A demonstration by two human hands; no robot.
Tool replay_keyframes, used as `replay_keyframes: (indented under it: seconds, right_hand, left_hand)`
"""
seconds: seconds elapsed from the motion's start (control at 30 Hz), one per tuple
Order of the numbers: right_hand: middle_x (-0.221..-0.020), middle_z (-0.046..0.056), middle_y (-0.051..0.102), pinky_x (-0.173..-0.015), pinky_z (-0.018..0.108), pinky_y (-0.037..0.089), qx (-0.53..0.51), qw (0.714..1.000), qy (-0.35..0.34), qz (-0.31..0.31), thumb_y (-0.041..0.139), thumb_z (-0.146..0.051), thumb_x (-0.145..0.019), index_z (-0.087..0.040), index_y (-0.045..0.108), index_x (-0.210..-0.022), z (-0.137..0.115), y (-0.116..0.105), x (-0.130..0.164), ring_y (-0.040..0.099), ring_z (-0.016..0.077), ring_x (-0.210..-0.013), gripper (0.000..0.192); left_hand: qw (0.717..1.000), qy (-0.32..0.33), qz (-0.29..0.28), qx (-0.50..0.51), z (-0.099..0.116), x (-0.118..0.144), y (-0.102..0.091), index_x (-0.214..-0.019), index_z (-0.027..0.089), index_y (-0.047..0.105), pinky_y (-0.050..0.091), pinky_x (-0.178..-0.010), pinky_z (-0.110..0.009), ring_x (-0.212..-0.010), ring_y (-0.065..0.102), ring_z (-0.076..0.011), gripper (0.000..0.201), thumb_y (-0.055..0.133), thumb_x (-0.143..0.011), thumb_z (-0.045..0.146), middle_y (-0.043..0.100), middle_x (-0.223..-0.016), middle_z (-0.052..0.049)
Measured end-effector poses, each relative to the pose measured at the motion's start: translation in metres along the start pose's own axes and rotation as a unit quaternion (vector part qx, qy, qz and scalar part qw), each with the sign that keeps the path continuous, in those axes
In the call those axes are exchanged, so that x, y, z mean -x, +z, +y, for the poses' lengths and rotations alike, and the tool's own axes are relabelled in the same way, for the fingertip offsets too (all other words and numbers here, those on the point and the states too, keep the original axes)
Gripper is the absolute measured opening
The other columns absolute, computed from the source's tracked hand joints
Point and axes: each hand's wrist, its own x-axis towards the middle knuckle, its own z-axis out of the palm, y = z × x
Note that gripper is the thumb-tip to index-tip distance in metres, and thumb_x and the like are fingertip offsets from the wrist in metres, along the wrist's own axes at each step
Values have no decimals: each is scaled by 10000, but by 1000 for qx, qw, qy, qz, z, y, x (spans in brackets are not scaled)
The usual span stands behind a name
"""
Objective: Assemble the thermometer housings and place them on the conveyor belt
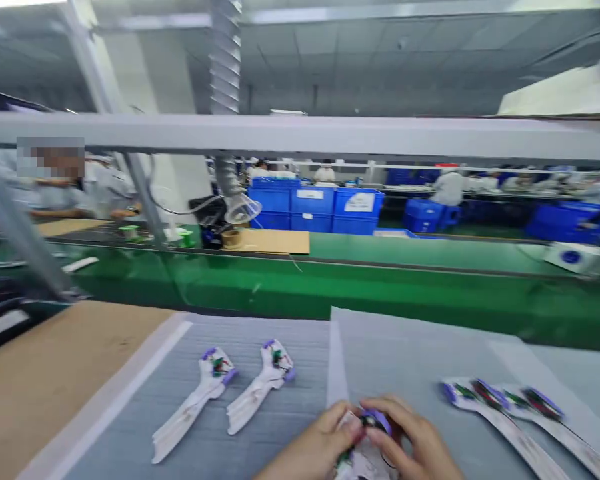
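Near the bottom edge, my left hand and my right hand are both closed on one white plastic housing half with purple trim and a green board. Its lower part runs out of view, and my fingers cover much of its head. On the mat to the left lie two similar open housing halves, one farther left and another beside it. To the right rest two more, a nearer one and a second, showing dark parts and wires in their heads.
A pale foam mat covers the bench, with a brown board at left. Beyond runs a green conveyor belt. A metal bar crosses overhead. Blue bins and several people are behind. Tape sits by a cardboard sheet.
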Motion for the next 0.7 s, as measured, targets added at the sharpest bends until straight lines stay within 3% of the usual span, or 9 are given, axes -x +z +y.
replay_keyframes:
  seconds: [0.07, 0.17, 0.27, 0.37, 0.47, 0.57, 0.7]
  right_hand:
    - [-920, 48, 664, -750, 252, 526, -34, 998, 55, -5, 545, -291, -892, -250, 646, -1041, -16, -11, -6, 644, 177, -831, 184]
    - [-1032, 57, 613, -846, 264, 487, -87, 994, 53, -48, 526, -145, -881, -265, 650, -1072, -40, -24, -16, 605, 170, -972, 258]
    - [-1072, 55, 562, -895, 266, 462, -101, 991, 46, -72, 511, -51, -845, -272, 669, -1039, -52, -31, -17, 568, 155, -1047, 334]
    - [-1104, 63, 566, -910, 283, 458, -89, 991, 54, -81, 591, -85, -821, -253, 637, -1086, -52, -31, -13, 564, 168, -1051, 317]
    - [-974, 52, 620, -778, 254, 497, -38, 997, 60, -32, 650, -167, -819, -222, 615, -1061, -50, -27, -11, 605, 162, -874, 250]
    - [-889, 40, 631, -697, 235, 497, 12, 999, 35, -2, 624, -185, -849, -212, 605, -1040, -50, -23, -11, 596, 150, -777, 194]
    - [-938, 61, 645, -741, 236, 514, 30, 1000, -9, 3, 553, -197, -899, -212, 605, -1071, -53, -21, -12, 622, 162, -853, 181]
  left_hand:
    - [999, -26, -16, 32, 2, -1, 5, -1030, 204, 553, 447, -508, -167, -599, 576, -91, 467, 543, -791, 604, 589, -751, 38]
    - [994, -66, -49, 67, 11, 4, 4, -1146, 224, 470, 448, -449, -188, -485, 593, -103, 504, 483, -821, 609, 592, -728, 31]
    - [998, -29, -45, 34, 15, 7, 0, -1110, 232, 471, 485, -489, -213, -554, 649, -137, 447, 545, -815, 560, 582, -755, 33]
    - [998, 51, -6, -42, 12, 8, -1, -1052, 200, 516, 489, -552, -219, -606, 623, -129, 346, 564, -839, 469, 597, -767, 23]
    - [985, 110, 58, -124, 8, 10, -1, -1017, 189, 570, 476, -583, -213, -627, 586, -135, 279, 563, -841, 406, 615, -715, 19]
    - [963, 139, 129, -189, 7, 13, 0, -978, 209, 622, 469, -564, -207, -617, 581, -143, 243, 587, -812, 382, 658, -808, -2]
    - [951, 157, 153, -219, 6, 15, 0, -983, 248, 645, 490, -558, -216, -615, 593, -154, 226, 587, -805, 374, 675, -871, -8]
